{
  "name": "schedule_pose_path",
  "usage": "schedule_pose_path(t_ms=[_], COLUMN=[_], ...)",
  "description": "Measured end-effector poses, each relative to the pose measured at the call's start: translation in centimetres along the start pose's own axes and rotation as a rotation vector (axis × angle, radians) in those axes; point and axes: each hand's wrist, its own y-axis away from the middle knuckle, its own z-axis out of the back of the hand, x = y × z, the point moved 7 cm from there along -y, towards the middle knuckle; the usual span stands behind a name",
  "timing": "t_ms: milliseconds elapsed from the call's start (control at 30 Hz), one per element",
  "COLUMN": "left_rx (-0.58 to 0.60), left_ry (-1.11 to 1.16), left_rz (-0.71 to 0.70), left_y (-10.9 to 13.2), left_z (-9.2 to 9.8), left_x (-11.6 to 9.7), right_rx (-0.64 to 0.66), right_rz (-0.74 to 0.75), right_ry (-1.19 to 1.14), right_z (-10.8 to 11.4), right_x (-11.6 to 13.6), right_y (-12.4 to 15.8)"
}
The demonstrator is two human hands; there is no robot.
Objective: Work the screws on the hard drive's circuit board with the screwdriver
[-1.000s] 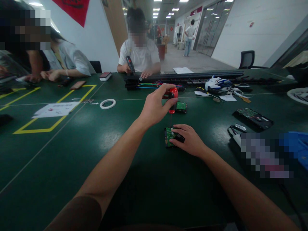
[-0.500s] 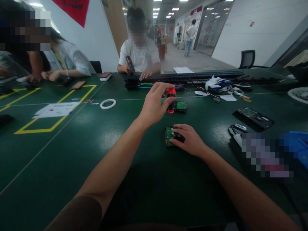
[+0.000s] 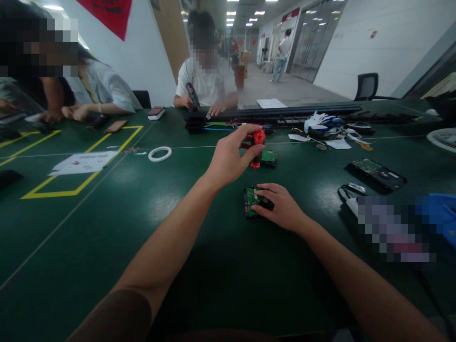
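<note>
My left hand (image 3: 231,154) grips a red and black screwdriver (image 3: 255,164) by its handle, closed around the upper part. The thin shaft points down, and its tip meets the far edge of a hard drive (image 3: 250,202) with a green circuit board facing up; whether it sits in a screw is too small to tell. My right hand (image 3: 281,204) clasps the drive from the right, fingers over its top and thumb at the near side, covering much of the board. Just beyond the screwdriver lies a second green-boarded drive (image 3: 269,157), partly hidden by my left hand.
A larger black drive unit (image 3: 377,175) lies to the right, near a cable (image 3: 345,194). Gloves (image 3: 322,124) and papers (image 3: 337,144) sit farther back. To the left are a white tape roll (image 3: 159,154) and paper sheets (image 3: 83,162). Across the table a person (image 3: 204,85) holds a power tool.
The top of the screwdriver has tilted slightly to the right, and my left hand's fingers have shifted on the handle. My right hand and the drive stay in place.
</note>
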Motion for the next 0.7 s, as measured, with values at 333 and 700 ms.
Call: schedule_pose_path(t_ms=[333,700], left_rx=[-0.034,0.016], left_ry=[-0.001,-0.090], left_rz=[0.039,-0.054], left_y=[0.01,-0.10], left_z=[0.11,0.13], left_x=[0.42,-0.24], right_rx=[0.026,0.001], right_rz=[-0.012,0.002], right_ry=[0.012,-0.002], right_z=[-0.10,-0.03], right_x=[-0.12,-0.10], right_y=[0.01,-0.01])
